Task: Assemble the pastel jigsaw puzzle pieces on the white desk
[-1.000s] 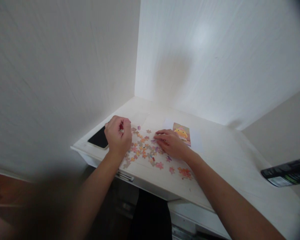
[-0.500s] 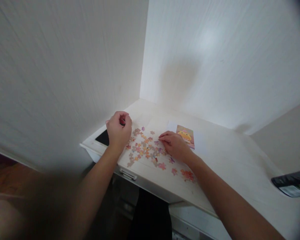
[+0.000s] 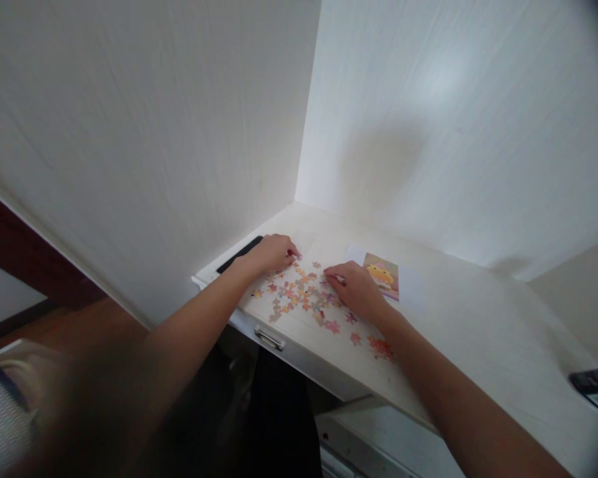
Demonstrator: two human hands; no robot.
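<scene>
The fingers of my left hand (image 3: 278,251) curl down, nearly together, at a small purple piece (image 3: 299,257); whether they grip it, I can't tell. My right hand (image 3: 351,285) is bent low over the opposite side of the pile, thumb and forefinger almost meeting, any hold on a piece too small to make out. Between and below them the jigsaw pieces (image 3: 306,292) lie scattered on the white desk (image 3: 458,332); I can make out no joined section, so nearly everything looks loose. A reddish cluster (image 3: 380,347) sits apart, by my right forearm. The desk's drawer (image 3: 292,358) is closed, its contents hidden.
</scene>
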